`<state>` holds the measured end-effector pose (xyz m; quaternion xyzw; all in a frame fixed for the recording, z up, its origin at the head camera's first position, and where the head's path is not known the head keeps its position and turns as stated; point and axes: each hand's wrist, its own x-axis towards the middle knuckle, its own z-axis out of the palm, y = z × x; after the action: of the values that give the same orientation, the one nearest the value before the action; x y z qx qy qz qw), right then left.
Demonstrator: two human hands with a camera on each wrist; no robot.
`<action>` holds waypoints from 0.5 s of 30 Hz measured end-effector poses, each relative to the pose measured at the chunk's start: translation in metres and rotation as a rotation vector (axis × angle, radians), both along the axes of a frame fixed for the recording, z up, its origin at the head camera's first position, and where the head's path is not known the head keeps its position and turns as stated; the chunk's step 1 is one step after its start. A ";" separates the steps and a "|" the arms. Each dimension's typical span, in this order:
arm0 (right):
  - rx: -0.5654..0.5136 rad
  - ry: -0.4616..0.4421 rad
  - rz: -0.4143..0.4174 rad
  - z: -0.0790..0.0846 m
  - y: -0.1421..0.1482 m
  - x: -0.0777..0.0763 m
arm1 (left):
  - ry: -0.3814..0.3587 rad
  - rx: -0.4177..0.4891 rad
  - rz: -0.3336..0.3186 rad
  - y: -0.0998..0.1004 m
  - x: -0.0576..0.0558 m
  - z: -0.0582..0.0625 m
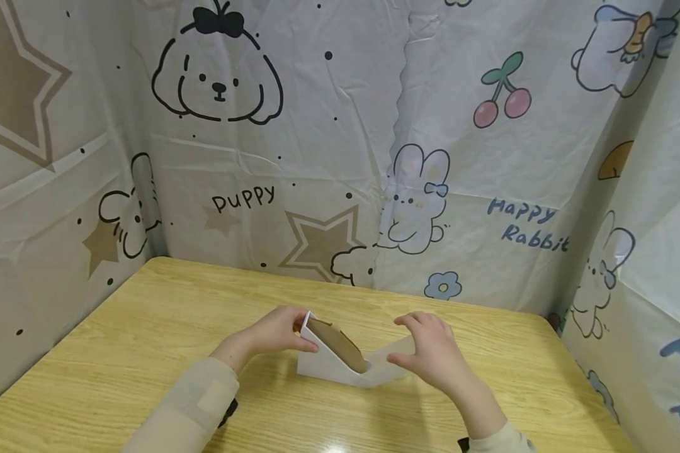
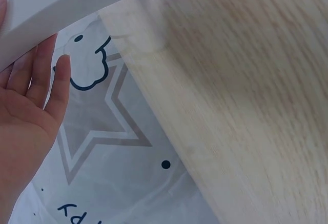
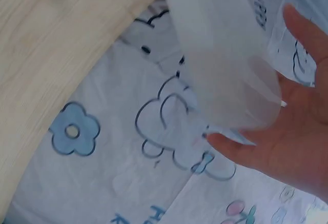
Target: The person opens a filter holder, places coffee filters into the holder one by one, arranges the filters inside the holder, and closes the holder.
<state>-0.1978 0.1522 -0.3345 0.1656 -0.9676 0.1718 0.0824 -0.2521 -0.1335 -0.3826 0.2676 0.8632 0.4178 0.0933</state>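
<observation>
A slim white box [image 1: 328, 367] with a brown inner face stands on the table before me, its top edge sloping down to the right. At its upper left corner my left hand [image 1: 274, 330] grips the wall, thumb on the front and fingers behind. In the left wrist view, fingers of that hand [image 2: 31, 96] lie under the white box [image 2: 61, 14]. From the box's low end a pale flap [image 1: 390, 365] extends rightward. My right hand [image 1: 436, 355] is spread around its far end; in the right wrist view this flap [image 3: 220, 55] looks frosted and see-through.
The wooden table [image 1: 175, 327] runs back to a printed cloth [image 1: 317, 157] with cartoon animals, stars and lettering. Cloth also hangs along the left and right sides, close to the table edges.
</observation>
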 end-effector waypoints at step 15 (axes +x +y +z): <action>-0.173 -0.247 -0.072 0.001 0.035 -0.006 | -0.001 -0.015 -0.035 -0.001 0.002 -0.011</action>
<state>-0.2037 0.1876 -0.3338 0.1007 -0.9572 0.2707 -0.0174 -0.2501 -0.1344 -0.3940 0.2819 0.8613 0.4099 0.1032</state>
